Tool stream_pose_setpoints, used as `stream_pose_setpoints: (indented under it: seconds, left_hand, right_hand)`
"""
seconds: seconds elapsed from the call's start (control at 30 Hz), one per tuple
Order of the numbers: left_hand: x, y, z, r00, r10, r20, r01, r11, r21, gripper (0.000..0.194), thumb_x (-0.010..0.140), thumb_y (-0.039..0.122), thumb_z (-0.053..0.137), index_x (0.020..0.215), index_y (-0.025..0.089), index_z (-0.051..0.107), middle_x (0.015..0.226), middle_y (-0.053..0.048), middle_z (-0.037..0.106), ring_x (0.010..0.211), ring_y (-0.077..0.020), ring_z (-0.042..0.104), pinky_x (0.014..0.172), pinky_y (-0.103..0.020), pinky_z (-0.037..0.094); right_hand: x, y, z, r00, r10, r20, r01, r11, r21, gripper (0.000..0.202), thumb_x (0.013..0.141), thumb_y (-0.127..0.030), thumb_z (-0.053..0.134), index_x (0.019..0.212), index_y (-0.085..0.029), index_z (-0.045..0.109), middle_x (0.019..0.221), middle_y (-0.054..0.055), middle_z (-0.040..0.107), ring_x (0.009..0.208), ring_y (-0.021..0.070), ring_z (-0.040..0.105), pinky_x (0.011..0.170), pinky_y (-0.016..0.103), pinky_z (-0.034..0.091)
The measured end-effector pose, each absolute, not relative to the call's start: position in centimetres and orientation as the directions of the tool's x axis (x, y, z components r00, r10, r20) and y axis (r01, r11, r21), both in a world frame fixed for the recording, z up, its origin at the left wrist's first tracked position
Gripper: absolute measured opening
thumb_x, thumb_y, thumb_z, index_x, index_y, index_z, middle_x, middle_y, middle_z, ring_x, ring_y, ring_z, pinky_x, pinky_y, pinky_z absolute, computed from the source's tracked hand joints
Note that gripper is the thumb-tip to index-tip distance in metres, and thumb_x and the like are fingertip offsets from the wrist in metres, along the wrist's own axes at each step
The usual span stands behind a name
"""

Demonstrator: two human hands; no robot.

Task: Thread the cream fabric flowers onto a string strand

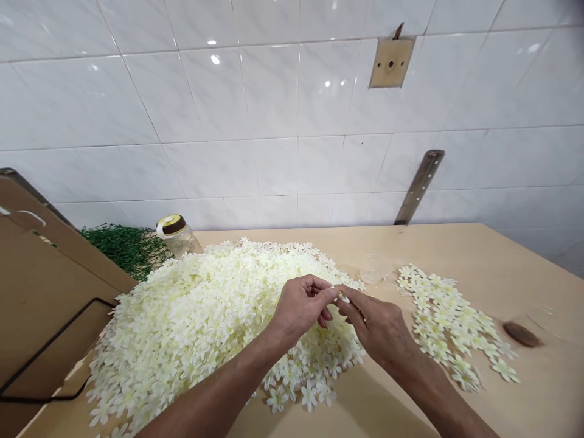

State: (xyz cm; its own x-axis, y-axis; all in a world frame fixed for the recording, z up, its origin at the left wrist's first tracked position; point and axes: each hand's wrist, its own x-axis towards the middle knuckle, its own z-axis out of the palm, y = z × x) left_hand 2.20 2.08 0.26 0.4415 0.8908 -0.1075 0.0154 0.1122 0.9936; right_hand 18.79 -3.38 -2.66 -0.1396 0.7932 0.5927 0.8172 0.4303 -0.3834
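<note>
A large heap of pale yellow-white artificial flowers [205, 310] covers the left and middle of the table. Over its right edge, my left hand [308, 302] and my right hand [371, 316] meet at the fingertips. Both hands are closed in a pinch around a small whitish piece, seemingly a flower, mostly hidden by the fingers. To the right of my right hand lies a smaller, flatter spread of the same flowers [449, 316].
A clear bottle [182, 240] with a brown and yellow lid stands behind the heap, beside green netting [123, 246]. At left is a cardboard box [50, 292]. A dark oval object [521, 334] lies on the wooden table [378, 401] at right. The tiled wall [274, 91] bounds the back.
</note>
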Motion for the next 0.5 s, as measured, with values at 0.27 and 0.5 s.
stream_pose_setpoints:
  seconds: [0.27, 0.5]
  left_hand:
    - [2.0, 2.3, -0.5, 0.583, 0.772, -0.252, -0.167, 0.417, 0.893, 0.035, 0.072, 0.043, 0.079, 0.073, 0.012, 0.063, 0.061, -0.003, 0.061, 0.048, -0.0076, 0.052, 0.044, -0.019, 0.040]
    - [1.6, 2.2, 0.4, 0.641, 0.733, -0.227, -0.019, 0.311, 0.950, 0.039, 0.070, 0.046, 0.079, 0.063, 0.012, 0.063, 0.048, 0.001, 0.054, 0.040, -0.0067, 0.045, 0.038, -0.018, 0.035]
  right_hand:
    - [19.1, -3.8, -2.2, -0.102, 0.849, 0.518, 0.692, 0.434, -0.576, 0.044, 0.095, -0.033, 0.057, 0.136, -0.020, 0.055, 0.104, 0.008, 0.073, 0.080, 0.0174, 0.072, 0.059, 0.023, 0.058]
    - [20.7, -4.2, 0.5, -0.225, 0.958, 0.177, 0.454, 0.264, -0.851, 0.039, 0.094, -0.034, 0.056, 0.132, -0.028, 0.061, 0.109, 0.005, 0.070, 0.070, 0.0138, 0.069, 0.061, 0.027, 0.060]
